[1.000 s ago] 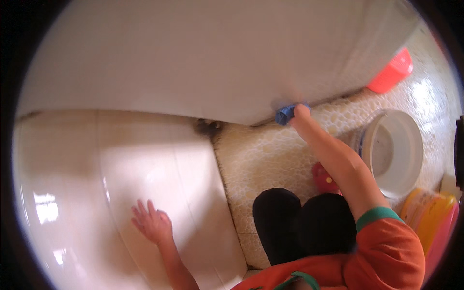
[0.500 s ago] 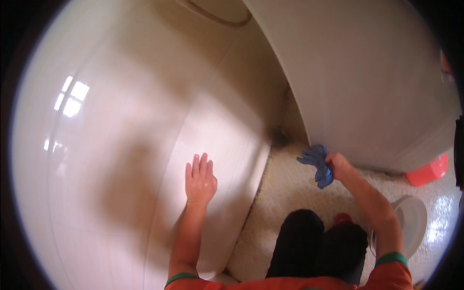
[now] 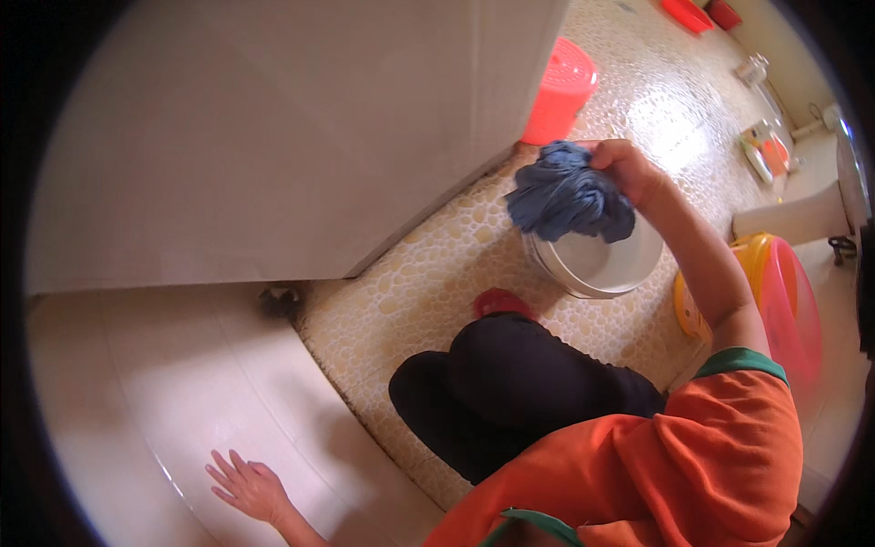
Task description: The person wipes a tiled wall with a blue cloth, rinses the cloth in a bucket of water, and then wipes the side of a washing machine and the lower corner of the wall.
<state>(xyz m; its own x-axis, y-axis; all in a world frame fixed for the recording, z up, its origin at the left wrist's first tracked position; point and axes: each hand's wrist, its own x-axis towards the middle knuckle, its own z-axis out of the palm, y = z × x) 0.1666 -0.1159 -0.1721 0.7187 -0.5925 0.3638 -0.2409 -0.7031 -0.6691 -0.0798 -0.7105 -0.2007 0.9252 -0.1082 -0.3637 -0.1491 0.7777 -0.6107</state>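
Observation:
My right hand is closed on a crumpled blue-grey cloth, gripping it by its right side. The cloth hangs over the far left part of a round white bucket, covering some of its rim. Farther left and nearer, my left hand rests with spread fingers on the glossy pale tiled wall and holds nothing. My bent knees in dark trousers lie between the two hands, with a red shoe showing just past them.
A large pale grey panel fills the upper left. Behind the bucket stands a red lidded bin. Yellow and pink basins lean at the right, near a white pedestal. The pebble-patterned floor shines wet farther back.
My view has swung to the right. The cloth in my right hand has gone from beside the panel's corner to above the white bucket. My left hand stays open at the tiled wall.

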